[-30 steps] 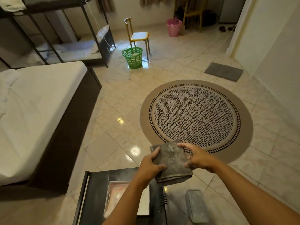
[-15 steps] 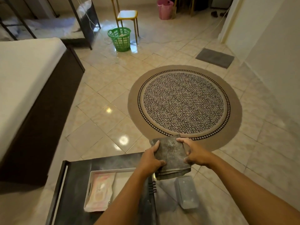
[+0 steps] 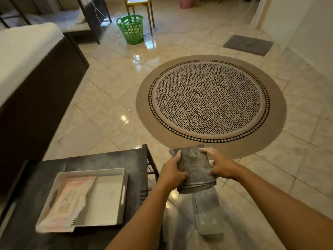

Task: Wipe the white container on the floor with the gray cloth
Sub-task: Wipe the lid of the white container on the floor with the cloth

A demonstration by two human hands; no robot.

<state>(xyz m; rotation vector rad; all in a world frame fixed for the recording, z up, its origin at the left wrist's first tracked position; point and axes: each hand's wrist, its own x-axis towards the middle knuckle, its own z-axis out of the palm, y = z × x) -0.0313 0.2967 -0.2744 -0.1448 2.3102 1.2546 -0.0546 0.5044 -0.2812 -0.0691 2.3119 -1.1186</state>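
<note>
I hold a folded gray cloth [image 3: 193,168] flat in the air with both hands. My left hand [image 3: 172,171] grips its left edge and my right hand [image 3: 219,166] grips its right edge. Directly below the cloth, on the tiled floor, lies a pale rectangular container [image 3: 208,213] with a dusty top; its far end is hidden by the cloth. It sits just right of the dark low table [image 3: 108,163].
A white tray [image 3: 108,199] holding a pinkish packet rests on the dark table. A round patterned rug [image 3: 210,103] lies ahead, a bed [image 3: 27,56] to the left, a green basket [image 3: 132,29] and yellow chair farther back, a gray mat [image 3: 248,45] by the right wall.
My view has tilted down and shifted, so the tray and the floor container show more fully. Both hands keep the same hold on the cloth.
</note>
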